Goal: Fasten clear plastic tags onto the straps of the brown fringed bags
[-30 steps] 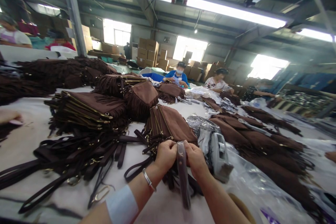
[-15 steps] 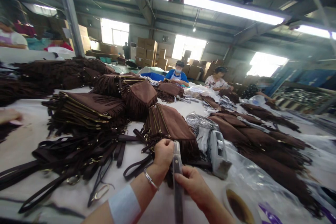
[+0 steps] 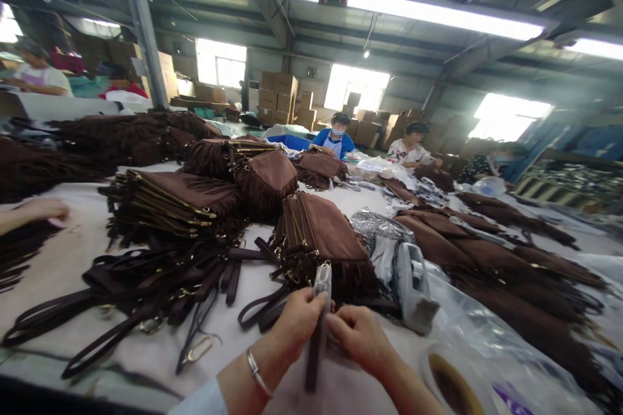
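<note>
A dark brown strap (image 3: 314,356) with a clear plastic sleeve over its upper end hangs between my hands, its metal clasp inside the plastic. My left hand (image 3: 302,314) pinches the sleeved part from the left. On the right, my right hand (image 3: 357,334) has its fingers closed at the strap's edge; what its fingertips hold is too small to tell. Just beyond my hands lies a stack of brown fringed bags (image 3: 326,227) with gold zippers. Loose dark straps (image 3: 156,285) with metal rings are heaped to the left.
A tape dispenser (image 3: 416,285) stands right of the bags, and a tape roll (image 3: 450,382) lies nearer. More fringed bags (image 3: 175,198) are piled left. Flat brown bags (image 3: 487,259) and clear plastic cover the right. Another person's hand (image 3: 48,209) reaches in at left. People sit beyond.
My left hand has moved down along the strap, which now sits lower, its clasp end under plastic. The view has shifted, so the surroundings appear slightly further right.
</note>
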The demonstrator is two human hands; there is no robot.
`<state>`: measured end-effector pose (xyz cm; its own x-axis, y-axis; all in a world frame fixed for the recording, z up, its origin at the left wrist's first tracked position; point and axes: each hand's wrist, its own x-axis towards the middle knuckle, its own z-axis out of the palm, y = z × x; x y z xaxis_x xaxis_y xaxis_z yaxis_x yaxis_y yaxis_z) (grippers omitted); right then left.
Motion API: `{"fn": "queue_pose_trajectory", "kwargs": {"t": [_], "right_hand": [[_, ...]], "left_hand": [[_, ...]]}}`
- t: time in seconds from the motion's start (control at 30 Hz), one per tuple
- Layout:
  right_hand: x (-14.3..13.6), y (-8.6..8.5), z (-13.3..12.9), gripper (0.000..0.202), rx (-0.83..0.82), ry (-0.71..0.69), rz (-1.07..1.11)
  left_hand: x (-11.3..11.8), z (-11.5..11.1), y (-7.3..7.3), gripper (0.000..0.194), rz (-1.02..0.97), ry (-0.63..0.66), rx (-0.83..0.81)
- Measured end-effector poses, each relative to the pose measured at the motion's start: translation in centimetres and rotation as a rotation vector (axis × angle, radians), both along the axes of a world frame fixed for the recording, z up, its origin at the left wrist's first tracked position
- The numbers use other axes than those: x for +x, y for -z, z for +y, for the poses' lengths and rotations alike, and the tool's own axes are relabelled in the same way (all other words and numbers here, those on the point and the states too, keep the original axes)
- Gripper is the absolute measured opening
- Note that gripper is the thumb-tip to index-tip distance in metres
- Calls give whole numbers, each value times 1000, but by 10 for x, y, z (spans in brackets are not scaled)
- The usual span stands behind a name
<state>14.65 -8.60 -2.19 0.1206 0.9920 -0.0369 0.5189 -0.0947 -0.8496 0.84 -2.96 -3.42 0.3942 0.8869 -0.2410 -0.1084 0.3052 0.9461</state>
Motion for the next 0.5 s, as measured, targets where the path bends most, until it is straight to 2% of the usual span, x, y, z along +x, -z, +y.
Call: {"fn": "queue_pose_trajectory", "kwargs": {"t": [0.1, 0.17, 0.33, 0.43, 0.5], "right_hand": [[15, -13, 18, 40, 141, 142, -57], [20, -22, 33, 39, 231, 162, -74], [11, -31, 60, 31, 329, 32, -177], [6, -33, 65, 29, 271, -43, -231], [6, -35, 67, 30, 187, -104, -195]], "left_hand": [[-8, 1, -1, 24, 144, 7, 127], [-11, 1, 1, 20, 247, 40, 248], [-18, 2, 4, 20, 517, -5, 593], [-23, 6, 3, 24, 585, -25, 710], [-25, 8, 3, 27, 616, -24, 750]]}}
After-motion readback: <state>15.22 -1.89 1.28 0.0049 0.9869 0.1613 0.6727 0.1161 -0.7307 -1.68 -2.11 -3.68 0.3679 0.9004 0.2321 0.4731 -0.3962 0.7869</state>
